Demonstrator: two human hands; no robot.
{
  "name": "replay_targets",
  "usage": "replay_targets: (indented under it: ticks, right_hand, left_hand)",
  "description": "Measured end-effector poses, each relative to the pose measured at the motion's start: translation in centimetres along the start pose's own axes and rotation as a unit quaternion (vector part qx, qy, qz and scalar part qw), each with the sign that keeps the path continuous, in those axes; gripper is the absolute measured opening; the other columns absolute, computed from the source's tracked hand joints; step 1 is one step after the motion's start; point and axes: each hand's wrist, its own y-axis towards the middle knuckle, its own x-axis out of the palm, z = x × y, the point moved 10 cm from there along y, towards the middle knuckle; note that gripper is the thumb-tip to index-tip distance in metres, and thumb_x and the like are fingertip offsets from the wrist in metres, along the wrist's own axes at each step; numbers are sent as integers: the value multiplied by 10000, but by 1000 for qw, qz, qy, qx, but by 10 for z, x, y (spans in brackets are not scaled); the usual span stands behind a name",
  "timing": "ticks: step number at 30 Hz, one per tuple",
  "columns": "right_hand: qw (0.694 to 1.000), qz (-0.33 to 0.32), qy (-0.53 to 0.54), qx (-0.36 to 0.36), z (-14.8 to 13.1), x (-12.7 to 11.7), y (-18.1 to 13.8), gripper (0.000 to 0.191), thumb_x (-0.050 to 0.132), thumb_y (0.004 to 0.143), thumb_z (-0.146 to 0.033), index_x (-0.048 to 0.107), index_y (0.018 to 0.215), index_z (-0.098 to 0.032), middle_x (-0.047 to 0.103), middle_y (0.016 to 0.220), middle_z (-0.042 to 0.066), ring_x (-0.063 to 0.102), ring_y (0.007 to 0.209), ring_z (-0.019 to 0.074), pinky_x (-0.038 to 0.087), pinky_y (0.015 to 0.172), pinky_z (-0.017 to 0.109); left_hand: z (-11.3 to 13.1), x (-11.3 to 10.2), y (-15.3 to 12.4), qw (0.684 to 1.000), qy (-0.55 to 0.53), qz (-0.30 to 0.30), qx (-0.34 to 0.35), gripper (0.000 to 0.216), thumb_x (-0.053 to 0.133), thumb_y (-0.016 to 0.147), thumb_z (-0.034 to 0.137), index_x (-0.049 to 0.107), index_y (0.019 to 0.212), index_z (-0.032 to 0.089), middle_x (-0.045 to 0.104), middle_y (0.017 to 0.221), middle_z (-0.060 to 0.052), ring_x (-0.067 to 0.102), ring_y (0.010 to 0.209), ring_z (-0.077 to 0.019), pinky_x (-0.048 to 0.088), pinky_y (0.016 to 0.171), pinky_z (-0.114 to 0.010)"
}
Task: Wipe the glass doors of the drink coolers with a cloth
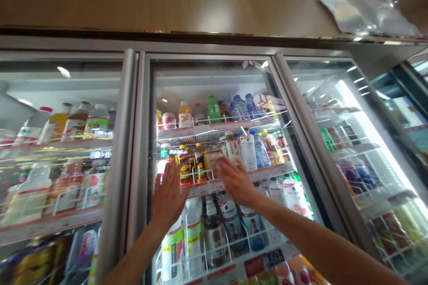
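Note:
My left hand point(167, 200) is raised with its fingers stretched out, flat against or just in front of the middle glass door point(207, 80) of a drinks cooler. To its right my right hand point(236, 180) is held up to the same door, tilted left, fingers extended and a little blurred. A pale beige patch point(214, 156) shows by its fingertips; whether it is a cloth or a reflection I cannot make out. Behind the glass, dark bottles with yellow caps point(200, 162) stand between the hands, and white-labelled bottles point(248, 151) stand beyond my right hand.
A metal door frame point(129, 151) separates the left cooler door point(60, 84), and another frame point(310, 142) borders the right one. Several shelves of drinks fill the cooler. Above runs a wooden panel point(187, 0), with clear plastic wrapping point(364, 9) hanging at upper right.

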Motion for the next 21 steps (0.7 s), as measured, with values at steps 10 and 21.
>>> replay_targets:
  ticks: [10, 21]
  right_hand:
    - [998, 34, 13, 56, -7, -5, -20, 513, 372, 877, -226, 358, 1386, -284, 431, 1410, 40, 299, 1350, 206, 123, 1108, 455]
    - [999, 29, 6, 36, -7, -4, -54, 574, 375, 849, -163, 314, 1406, -285, 436, 1406, 40, 330, 1335, 210, 173, 1096, 468]
  left_hand:
    - [52, -10, -31, 998, -19, 19, 58, 651, 368, 892, 375, 145, 1430, 85, 340, 1437, -153, 144, 1398, -222, 140, 1136, -428]
    - [62, -5, -40, 998, -21, 3, 59, 678, 411, 872, 377, 169, 1422, 65, 366, 1421, -160, 130, 1401, -231, 126, 1135, -434]
